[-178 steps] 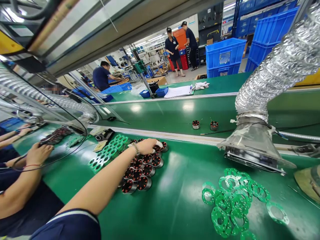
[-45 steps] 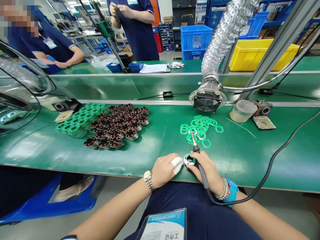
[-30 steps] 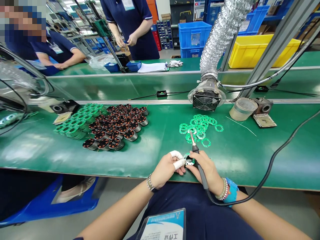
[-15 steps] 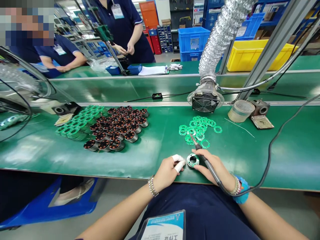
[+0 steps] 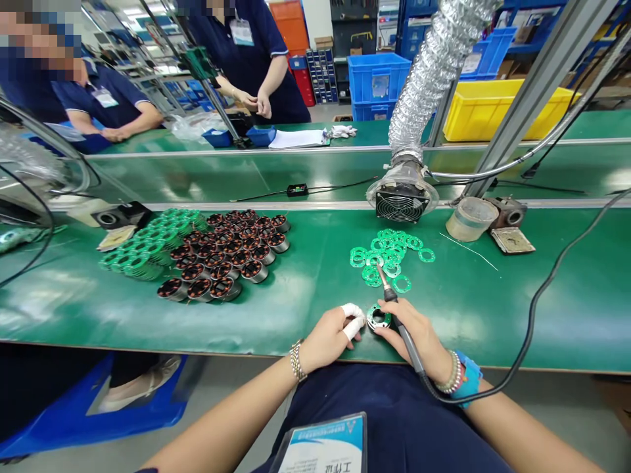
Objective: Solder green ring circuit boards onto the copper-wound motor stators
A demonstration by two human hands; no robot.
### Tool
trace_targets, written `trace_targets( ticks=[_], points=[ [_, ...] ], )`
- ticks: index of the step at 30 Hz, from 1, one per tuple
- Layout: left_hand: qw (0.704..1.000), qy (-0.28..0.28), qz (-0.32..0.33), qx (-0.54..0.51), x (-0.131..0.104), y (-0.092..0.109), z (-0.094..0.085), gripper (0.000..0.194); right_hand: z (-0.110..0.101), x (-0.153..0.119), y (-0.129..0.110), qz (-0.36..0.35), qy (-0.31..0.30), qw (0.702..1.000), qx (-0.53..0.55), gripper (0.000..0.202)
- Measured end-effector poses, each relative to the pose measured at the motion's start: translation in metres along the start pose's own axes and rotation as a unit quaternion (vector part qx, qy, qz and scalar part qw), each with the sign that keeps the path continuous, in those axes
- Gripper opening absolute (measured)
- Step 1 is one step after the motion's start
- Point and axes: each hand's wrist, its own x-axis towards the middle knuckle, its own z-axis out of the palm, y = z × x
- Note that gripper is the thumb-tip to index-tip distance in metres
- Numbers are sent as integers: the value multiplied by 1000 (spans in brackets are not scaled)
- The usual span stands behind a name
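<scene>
A small round motor part with a green ring board on top (image 5: 371,320) stands near the bench's front edge. My right hand (image 5: 424,334) holds a soldering iron (image 5: 410,348), its tip pointing forward over the loose boards. Thumb and fingertips of that same hand also touch the round part's right side. My left hand (image 5: 325,340), with white tape on thumb and finger, is closed in a pinch at the part's left edge. Anything between those fingertips is too small to make out. Beyond lie several loose green ring boards (image 5: 401,284).
Several copper-wound motor stators (image 5: 224,288) stand in rows at left, beside stacked green boards (image 5: 140,266). A fan on a foil duct (image 5: 401,203) sits at the back, near a round tub (image 5: 472,220) and an iron stand (image 5: 510,213). Co-workers are across the bench.
My right hand has shifted slightly left with the soldering iron, fingers drawn closer over the round part. My left hand has stayed nearly still. The whole view has shifted a little.
</scene>
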Motion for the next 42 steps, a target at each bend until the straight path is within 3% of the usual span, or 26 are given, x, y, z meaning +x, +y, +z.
trace_targets(
  ticks=[2, 4, 7, 9, 10, 12, 15, 16, 19, 24, 29, 35, 39, 42],
  points=[
    [978, 51, 108, 171, -3, -3, -4, 18, 0, 0, 0, -2, 2, 1000, 4, 27],
    [924, 91, 206, 310, -5, -8, -8, 18, 0, 0, 0, -2, 3, 1000, 5, 29],
    [853, 103, 290, 421, -6, -13, -10, 19, 1, -1, 1, -3, 2, 1000, 6, 29],
    [838, 96, 308, 440, -5, -13, -10, 19, 1, -1, 1, -3, 1, 1000, 7, 29],
    [845, 87, 302, 433, -4, -11, -10, 19, 1, -1, 2, -3, 0, 1000, 7, 29],
    [889, 73, 248, 377, 0, -5, -8, 16, 1, -1, 2, -4, 2, 1000, 5, 29],
    [992, 42, 50, 108, 6, 7, -1, 13, 1, -1, 2, -7, 4, 1000, 3, 29],
    [999, 24, -29, -11, 8, 11, 1, 14, 1, -1, 2, -7, 4, 1000, 2, 29],
    [955, -27, -165, -243, 9, 15, 4, 17, 2, -1, 2, -8, 4, 1000, -4, 28],
    [901, -45, -177, -395, 4, 3, -2, 28, 3, -2, 4, -5, 3, 1000, -5, 27],
    [917, -28, -145, -371, 7, -4, 1, 34, 3, -2, 3, -4, 1, 1000, -3, 26],
    [937, 18, -141, -318, 10, 4, 15, 33, 3, -2, 2, -8, 1, 1000, -5, 26],
    [936, 7, -137, -324, 16, 6, 6, 31, 4, -2, 3, 2, 3, 1000, 3, 27],
    [968, 11, -84, -236, 22, 3, -5, 30, -1, 0, 4, 10, -8, 1000, 24, 26]
  ],
)
